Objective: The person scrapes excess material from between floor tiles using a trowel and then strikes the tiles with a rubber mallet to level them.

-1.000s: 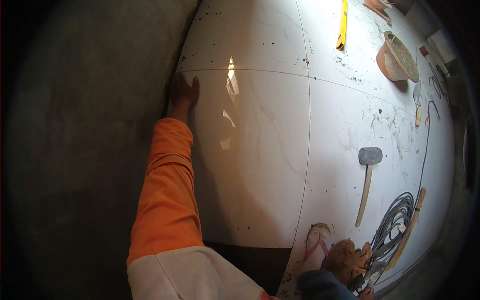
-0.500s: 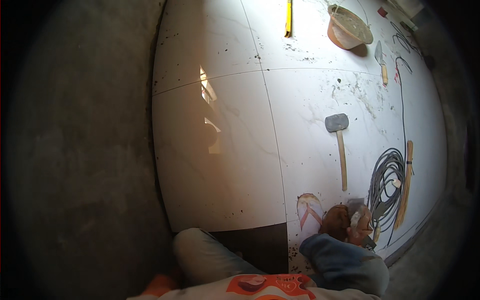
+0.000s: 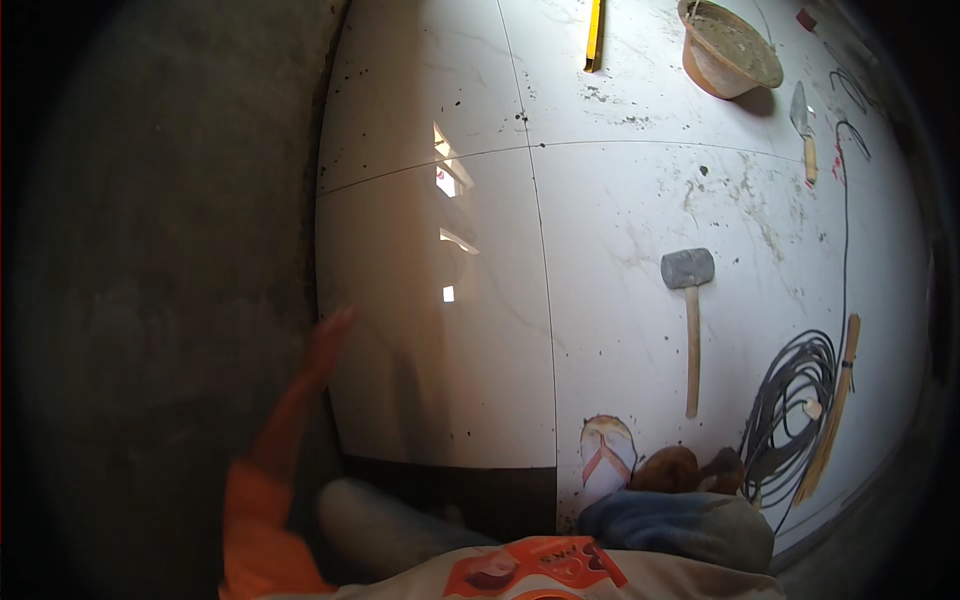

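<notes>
My left hand (image 3: pixel 331 335) reaches out over the left edge of the large white floor tile (image 3: pixel 480 360), next to the dark wall. Motion blurs it, but its fingers look stretched out with nothing in them. A brown shape, possibly my right hand (image 3: pixel 722 468), shows low beside my foot (image 3: pixel 668 468); its fingers cannot be made out. A pale flip-flop (image 3: pixel 607 455) with pink straps lies by that foot. Farther out, a rubber mallet (image 3: pixel 688 270) with a grey head and wooden handle rests on the tiles. A dark untiled patch (image 3: pixel 460 485) lies before my knees.
Coiled grey cable (image 3: pixel 775 400) and a straw hand broom (image 3: pixel 835 420) lie at the right. Farther away are a pointed trowel (image 3: pixel 808 145), a mortar-crusted bucket (image 3: pixel 725 65) and a yellow level (image 3: pixel 594 40). A rough grey wall (image 3: pixel 180 280) borders the left side.
My left arm has swung forward into view at the left. My right hand, earlier beside my foot with a greyish object, no longer shows clearly. The view has shifted slightly.
</notes>
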Available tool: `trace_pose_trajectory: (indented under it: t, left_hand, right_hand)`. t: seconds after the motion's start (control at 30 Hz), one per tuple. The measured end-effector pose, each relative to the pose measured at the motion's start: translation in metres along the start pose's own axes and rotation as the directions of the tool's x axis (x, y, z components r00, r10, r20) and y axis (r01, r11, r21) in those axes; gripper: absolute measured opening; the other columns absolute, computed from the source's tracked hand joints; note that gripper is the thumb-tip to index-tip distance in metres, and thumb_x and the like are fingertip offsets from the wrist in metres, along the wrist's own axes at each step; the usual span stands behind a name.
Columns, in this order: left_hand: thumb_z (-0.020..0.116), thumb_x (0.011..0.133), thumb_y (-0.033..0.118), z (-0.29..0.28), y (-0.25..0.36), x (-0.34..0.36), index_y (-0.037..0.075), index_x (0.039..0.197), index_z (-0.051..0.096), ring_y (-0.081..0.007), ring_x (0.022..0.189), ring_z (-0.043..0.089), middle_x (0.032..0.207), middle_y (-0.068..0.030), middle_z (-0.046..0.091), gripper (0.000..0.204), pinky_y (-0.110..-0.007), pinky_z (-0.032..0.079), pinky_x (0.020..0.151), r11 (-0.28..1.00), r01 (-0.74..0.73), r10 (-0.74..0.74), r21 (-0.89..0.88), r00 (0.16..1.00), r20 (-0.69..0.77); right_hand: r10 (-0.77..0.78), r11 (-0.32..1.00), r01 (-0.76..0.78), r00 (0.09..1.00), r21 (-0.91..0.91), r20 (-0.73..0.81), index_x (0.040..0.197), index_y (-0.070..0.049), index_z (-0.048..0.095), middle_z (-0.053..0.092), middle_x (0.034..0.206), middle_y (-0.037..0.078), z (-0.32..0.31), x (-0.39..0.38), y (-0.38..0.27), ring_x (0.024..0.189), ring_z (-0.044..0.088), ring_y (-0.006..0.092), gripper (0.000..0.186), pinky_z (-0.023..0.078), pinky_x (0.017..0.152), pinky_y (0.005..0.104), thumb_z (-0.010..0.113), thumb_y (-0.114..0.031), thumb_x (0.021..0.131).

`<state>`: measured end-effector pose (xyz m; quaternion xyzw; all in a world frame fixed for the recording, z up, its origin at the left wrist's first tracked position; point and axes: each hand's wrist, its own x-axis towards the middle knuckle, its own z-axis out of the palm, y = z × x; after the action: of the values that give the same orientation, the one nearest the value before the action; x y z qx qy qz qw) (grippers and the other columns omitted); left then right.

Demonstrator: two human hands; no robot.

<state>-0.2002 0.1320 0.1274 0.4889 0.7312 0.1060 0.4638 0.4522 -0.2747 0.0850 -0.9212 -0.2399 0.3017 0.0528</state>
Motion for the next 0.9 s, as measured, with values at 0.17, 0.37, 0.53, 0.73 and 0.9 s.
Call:
trace_pose_trajectory:
  t: [0.17, 0.37, 0.53, 0.73, 0.9]
  left_hand:
    - [0.040, 0.091, 0.062, 0.107, 0.062, 0.235, -0.008, 0.149, 0.010, -0.0401, 0.146, 0.006, 0.157, -0.0247, 0.011, 0.095, -0.051, 0.006, 0.118, 0.773, 0.195, 0.149, 0.603, 0.869, -0.472]
    - [0.042, 0.089, 0.060, 0.169, 0.126, 0.268, -0.012, 0.147, 0.009, -0.0424, 0.146, 0.002, 0.156, -0.0278, 0.009, 0.098, -0.052, 0.000, 0.118, 0.787, 0.005, 0.345, 0.617, 0.825, -0.447]
    - [0.040, 0.091, 0.059, 0.244, 0.203, 0.252, -0.012, 0.146, 0.016, -0.0395, 0.147, 0.003, 0.156, -0.0279, 0.012, 0.092, -0.052, 0.000, 0.118, 0.622, -0.380, 0.608, 0.684, 0.785, -0.116]
    - [0.032, 0.090, 0.068, 0.290, 0.214, 0.218, -0.004, 0.150, 0.016, -0.0393, 0.146, 0.008, 0.157, -0.0220, 0.015, 0.094, -0.052, 0.001, 0.118, 0.337, -0.680, 0.776, 0.651, 0.592, 0.216]
    - [0.056, 0.090, 0.049, 0.363, 0.145, 0.080, -0.001, 0.146, 0.029, -0.0386, 0.142, 0.025, 0.153, -0.0210, 0.027, 0.079, -0.056, 0.012, 0.116, 0.247, -0.958, 0.872, 0.146, 0.286, 0.397]
  right_hand:
    - [-0.013, 0.995, 0.017, 0.999, -0.098, 0.043, 0.097, -0.003, 0.064, 0.064, 0.078, 0.018, 0.006, 0.041, 0.005, 0.070, 0.061, 0.0319, 0.033, 0.050, 0.064, 0.0436, 0.051, -0.033, 0.098]
    - [0.030, 0.978, -0.005, 0.993, -0.209, 0.116, 0.097, -0.003, 0.064, 0.064, 0.079, 0.018, 0.004, 0.061, 0.019, 0.071, 0.061, 0.0324, 0.033, 0.050, 0.065, 0.0440, 0.051, -0.033, 0.098]
    - [0.041, 0.968, -0.007, 0.990, -0.249, 0.134, 0.097, -0.003, 0.064, 0.064, 0.080, 0.018, 0.004, 0.071, 0.025, 0.072, 0.061, 0.0329, 0.032, 0.050, 0.065, 0.0443, 0.051, -0.032, 0.098]
    - [0.051, 0.949, 0.024, 0.973, -0.316, 0.225, 0.097, -0.004, 0.064, 0.065, 0.081, 0.019, -0.001, 0.069, 0.031, 0.073, 0.062, 0.0335, 0.032, 0.050, 0.065, 0.0447, 0.051, -0.032, 0.098]
    - [0.070, 0.881, 0.182, 0.863, -0.437, 0.501, 0.098, -0.004, 0.064, 0.065, 0.082, 0.019, -0.015, 0.072, 0.040, 0.074, 0.062, 0.0340, 0.031, 0.050, 0.066, 0.0450, 0.051, -0.032, 0.098]
